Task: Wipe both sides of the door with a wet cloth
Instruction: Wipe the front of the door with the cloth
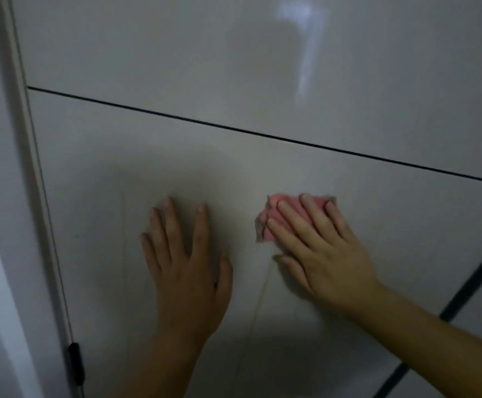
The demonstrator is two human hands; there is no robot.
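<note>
A glossy grey-white door [234, 81] fills the view, crossed by a thin black groove from upper left to right. My right hand [323, 248] lies flat with straight fingers on a crumpled pink cloth [265, 222] and presses it against the door below the groove. The cloth shows above and to the left of the fingers. My left hand [185, 262] rests flat on the door to the left of the cloth, fingers spread, holding nothing.
The door frame [13, 196] runs down the left side, with a black hinge [76, 363] at its lower part. A second black groove [469, 285] slants up at the lower right. A light reflection glints at the upper right.
</note>
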